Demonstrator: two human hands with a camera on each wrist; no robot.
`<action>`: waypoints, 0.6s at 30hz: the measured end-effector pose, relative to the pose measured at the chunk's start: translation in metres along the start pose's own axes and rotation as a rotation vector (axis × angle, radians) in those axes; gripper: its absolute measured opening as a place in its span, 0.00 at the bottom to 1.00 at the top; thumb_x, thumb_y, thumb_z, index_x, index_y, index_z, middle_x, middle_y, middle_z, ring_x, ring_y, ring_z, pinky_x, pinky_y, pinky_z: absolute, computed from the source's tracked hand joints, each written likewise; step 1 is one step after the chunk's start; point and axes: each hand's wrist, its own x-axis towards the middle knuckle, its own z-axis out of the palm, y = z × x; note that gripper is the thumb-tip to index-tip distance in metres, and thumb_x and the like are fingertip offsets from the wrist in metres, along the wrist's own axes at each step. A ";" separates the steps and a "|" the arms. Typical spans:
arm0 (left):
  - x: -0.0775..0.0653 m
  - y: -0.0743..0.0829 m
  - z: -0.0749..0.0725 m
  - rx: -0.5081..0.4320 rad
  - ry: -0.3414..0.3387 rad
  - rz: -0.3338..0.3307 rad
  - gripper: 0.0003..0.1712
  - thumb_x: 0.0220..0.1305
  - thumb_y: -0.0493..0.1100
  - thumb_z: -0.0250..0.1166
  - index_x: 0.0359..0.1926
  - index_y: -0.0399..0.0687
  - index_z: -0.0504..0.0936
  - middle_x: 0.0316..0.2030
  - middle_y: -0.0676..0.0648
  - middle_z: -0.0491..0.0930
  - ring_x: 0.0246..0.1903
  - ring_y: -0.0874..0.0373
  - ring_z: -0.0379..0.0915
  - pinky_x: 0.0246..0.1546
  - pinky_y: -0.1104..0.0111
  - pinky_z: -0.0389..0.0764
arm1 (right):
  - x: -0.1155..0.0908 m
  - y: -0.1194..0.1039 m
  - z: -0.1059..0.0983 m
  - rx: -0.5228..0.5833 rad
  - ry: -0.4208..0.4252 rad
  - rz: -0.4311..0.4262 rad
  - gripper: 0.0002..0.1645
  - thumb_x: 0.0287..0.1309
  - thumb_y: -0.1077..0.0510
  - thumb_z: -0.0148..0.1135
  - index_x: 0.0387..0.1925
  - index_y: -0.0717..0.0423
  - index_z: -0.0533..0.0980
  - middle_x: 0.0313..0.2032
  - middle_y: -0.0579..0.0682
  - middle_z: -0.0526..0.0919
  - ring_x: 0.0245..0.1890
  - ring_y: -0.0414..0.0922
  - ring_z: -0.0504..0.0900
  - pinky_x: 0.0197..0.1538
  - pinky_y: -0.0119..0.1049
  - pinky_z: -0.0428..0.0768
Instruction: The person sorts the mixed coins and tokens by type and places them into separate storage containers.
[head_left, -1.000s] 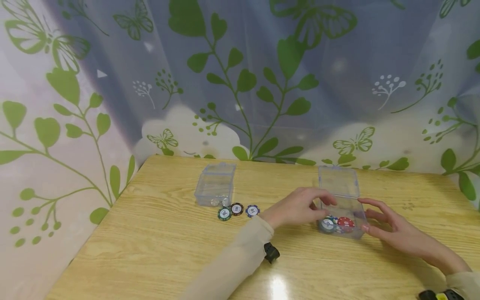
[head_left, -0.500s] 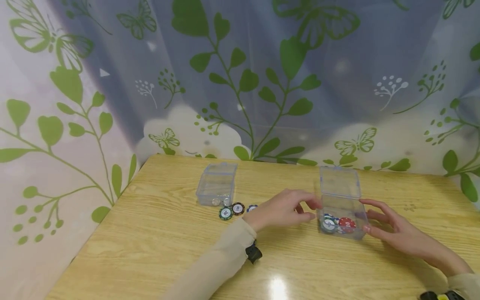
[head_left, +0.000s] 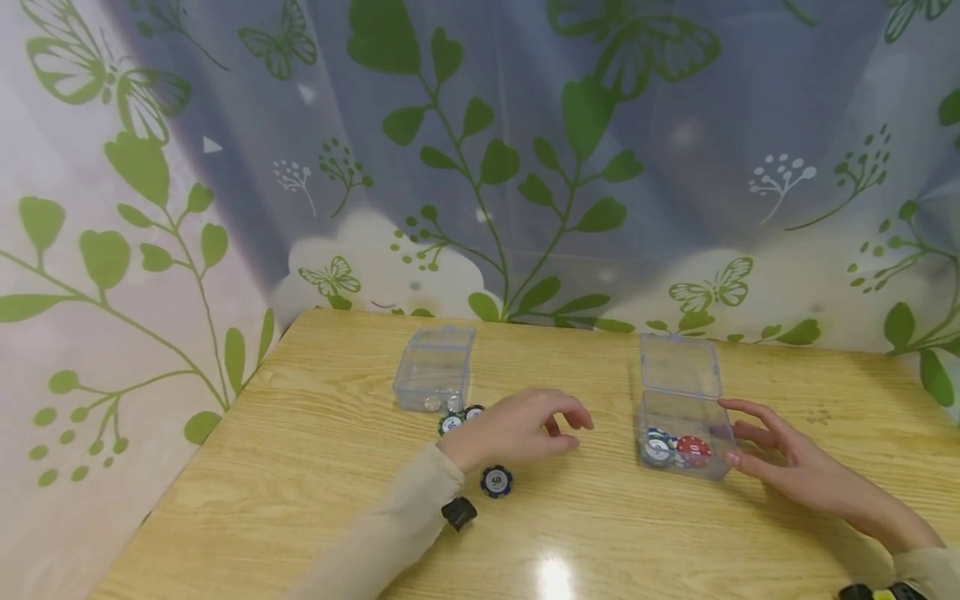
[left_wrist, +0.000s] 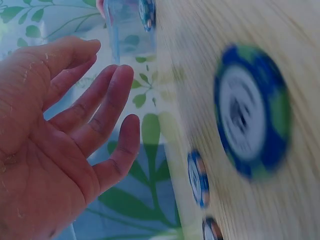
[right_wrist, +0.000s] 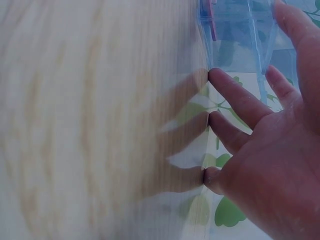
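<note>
My left hand (head_left: 517, 429) hovers over the table between two clear plastic boxes, fingers loosely bent and holding nothing. In the left wrist view its palm (left_wrist: 45, 150) shows bare. Just below that hand lies a dark blue poker chip marked 50 (head_left: 496, 482). My right hand (head_left: 802, 467) rests against the right side of the right box (head_left: 682, 410), index finger at the rear corner and thumb near the front. In that box lie several poker chips, among them a red one (head_left: 693, 448) and a pale-faced one (head_left: 657, 452).
The left box (head_left: 431, 379) stands with its lid up and holds a few transparent discs (head_left: 432, 403). A green-rimmed chip (head_left: 450, 424) and a black-rimmed chip (head_left: 474, 412) lie before it, partly behind my left hand. A patterned curtain (head_left: 495, 167) hangs behind the wooden table (head_left: 600, 533).
My left hand has moved left, from over the right box to the middle of the table. It now covers the blue 10 chip, and the 50 chip shows. My right hand stays put.
</note>
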 end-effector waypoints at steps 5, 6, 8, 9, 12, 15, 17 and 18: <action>-0.016 -0.011 -0.007 0.001 -0.008 -0.017 0.14 0.72 0.42 0.65 0.57 0.50 0.83 0.54 0.50 0.84 0.42 0.70 0.81 0.50 0.75 0.81 | 0.000 0.000 0.000 0.006 -0.004 0.004 0.45 0.75 0.50 0.57 0.81 0.48 0.45 0.73 0.78 0.59 0.70 0.77 0.59 0.49 0.70 0.78; -0.018 -0.013 -0.008 -0.002 -0.012 -0.017 0.14 0.72 0.42 0.65 0.56 0.49 0.83 0.53 0.50 0.84 0.41 0.69 0.81 0.50 0.75 0.81 | 0.000 0.000 0.000 0.007 -0.003 0.004 0.45 0.75 0.50 0.57 0.81 0.48 0.45 0.73 0.78 0.59 0.70 0.77 0.59 0.49 0.70 0.77; -0.024 -0.017 -0.010 -0.006 -0.027 -0.025 0.14 0.71 0.41 0.66 0.55 0.48 0.83 0.53 0.49 0.85 0.41 0.68 0.82 0.49 0.75 0.81 | 0.000 0.000 0.000 0.004 -0.002 0.000 0.45 0.75 0.51 0.57 0.81 0.48 0.45 0.72 0.78 0.59 0.70 0.77 0.59 0.49 0.71 0.77; -0.027 -0.019 -0.011 -0.004 -0.035 -0.033 0.14 0.70 0.41 0.66 0.55 0.48 0.84 0.52 0.49 0.85 0.41 0.67 0.82 0.48 0.74 0.82 | 0.000 0.000 0.000 0.004 -0.002 0.001 0.44 0.75 0.51 0.57 0.81 0.48 0.45 0.72 0.78 0.59 0.70 0.77 0.59 0.50 0.71 0.77; -0.037 -0.023 -0.014 -0.008 -0.064 -0.054 0.15 0.68 0.42 0.68 0.55 0.49 0.84 0.53 0.49 0.85 0.44 0.62 0.82 0.50 0.72 0.82 | 0.000 0.000 0.000 0.002 0.000 0.000 0.44 0.75 0.51 0.57 0.81 0.49 0.46 0.72 0.78 0.59 0.70 0.77 0.60 0.50 0.71 0.77; -0.046 -0.028 -0.016 -0.007 -0.080 -0.064 0.17 0.66 0.42 0.70 0.56 0.51 0.84 0.54 0.51 0.84 0.47 0.58 0.82 0.51 0.70 0.81 | 0.001 0.000 0.000 0.008 -0.004 0.008 0.44 0.75 0.50 0.57 0.81 0.49 0.46 0.72 0.78 0.58 0.70 0.78 0.59 0.50 0.71 0.77; -0.052 -0.030 -0.018 0.001 -0.083 -0.070 0.19 0.63 0.43 0.72 0.55 0.52 0.84 0.53 0.52 0.84 0.48 0.57 0.81 0.52 0.69 0.80 | 0.001 -0.001 0.000 0.010 -0.006 0.011 0.45 0.75 0.50 0.57 0.81 0.49 0.45 0.73 0.78 0.58 0.70 0.78 0.59 0.50 0.72 0.76; -0.054 -0.031 -0.018 0.003 -0.085 -0.080 0.19 0.62 0.43 0.74 0.55 0.53 0.84 0.53 0.52 0.84 0.49 0.57 0.80 0.52 0.68 0.80 | 0.001 -0.001 0.000 0.010 -0.007 0.014 0.45 0.75 0.50 0.57 0.81 0.49 0.45 0.73 0.78 0.58 0.71 0.78 0.58 0.50 0.72 0.76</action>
